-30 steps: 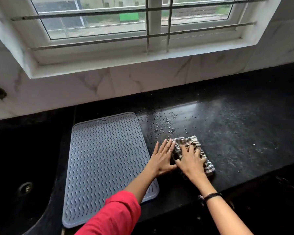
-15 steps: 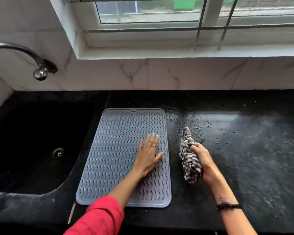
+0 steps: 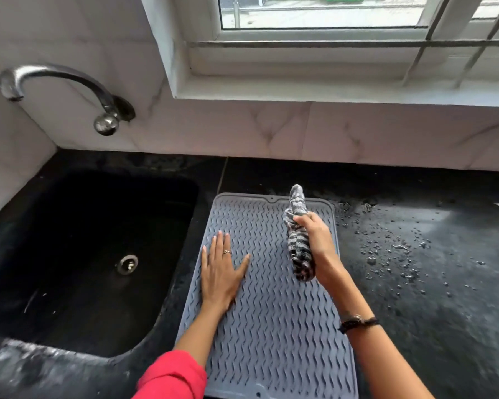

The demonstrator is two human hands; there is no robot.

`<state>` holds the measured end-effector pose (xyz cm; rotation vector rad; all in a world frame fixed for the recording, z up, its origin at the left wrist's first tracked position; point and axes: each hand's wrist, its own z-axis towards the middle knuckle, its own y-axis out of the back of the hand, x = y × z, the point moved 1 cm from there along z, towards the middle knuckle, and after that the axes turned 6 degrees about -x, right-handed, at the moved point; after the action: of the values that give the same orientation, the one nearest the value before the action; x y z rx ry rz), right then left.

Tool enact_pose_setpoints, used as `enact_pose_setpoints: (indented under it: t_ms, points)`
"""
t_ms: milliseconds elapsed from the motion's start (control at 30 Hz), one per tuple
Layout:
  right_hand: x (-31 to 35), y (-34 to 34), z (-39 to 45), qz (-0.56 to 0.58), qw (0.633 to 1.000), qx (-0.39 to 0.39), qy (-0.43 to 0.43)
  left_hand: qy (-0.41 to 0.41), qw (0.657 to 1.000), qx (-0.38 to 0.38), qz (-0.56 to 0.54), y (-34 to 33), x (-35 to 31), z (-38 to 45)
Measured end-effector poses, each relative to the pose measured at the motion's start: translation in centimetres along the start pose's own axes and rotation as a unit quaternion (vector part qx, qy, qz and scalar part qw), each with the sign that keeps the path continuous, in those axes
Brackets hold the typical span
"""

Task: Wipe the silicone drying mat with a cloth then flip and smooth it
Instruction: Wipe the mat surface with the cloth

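A grey silicone drying mat [image 3: 271, 326] with wavy ridges lies flat on the black counter, just right of the sink. My left hand [image 3: 221, 273] rests palm down on the mat's left side, fingers spread, holding nothing. My right hand [image 3: 319, 243] grips a bunched black-and-white checked cloth [image 3: 298, 249] above the mat's upper right part. The cloth hangs in a twisted roll, its top end sticking up past my fingers. I cannot tell whether its lower end touches the mat.
A black sink [image 3: 84, 254] with a metal drain lies left of the mat, under a curved metal tap [image 3: 58, 87]. Water drops and crumbs [image 3: 392, 249] speckle the black counter [image 3: 444, 283] to the right. A tiled wall and a window sill stand behind.
My right hand lifted the cloth off the counter and carried it left, over the mat. My left hand slid from the mat's right edge to its left side. My view swung left.
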<state>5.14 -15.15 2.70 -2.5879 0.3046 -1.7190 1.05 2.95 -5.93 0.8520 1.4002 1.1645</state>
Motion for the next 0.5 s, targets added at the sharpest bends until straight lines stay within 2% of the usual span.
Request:
enact_pose_setpoints:
  t_ms: [100,233,300,400,500]
  points:
    - [0.9,-4.2,2.3,-0.111,0.989,-0.046,0.086,0.001,1.0,0.006,0.014,-0.1,0.0,0.3]
    - [0.2,-10.0,7.0,-0.315,0.931,-0.067,0.173,-0.006,1.0,0.0,0.011,-0.6,0.5,0.7]
    - [-1.6,-12.8,9.1,-0.431,0.88,-0.042,0.196,-0.007,1.0,-0.015,0.007,-0.4,0.4,0.7]
    - [-4.6,-15.2,9.7,-0.598,0.755,0.002,0.268,-0.024,0.999,-0.024,0.018,-0.4,0.4,0.8]
    - [-4.6,-13.6,9.6,-0.614,0.712,0.075,0.333,-0.011,1.0,-0.028,-0.004,-0.7,0.5,1.0]
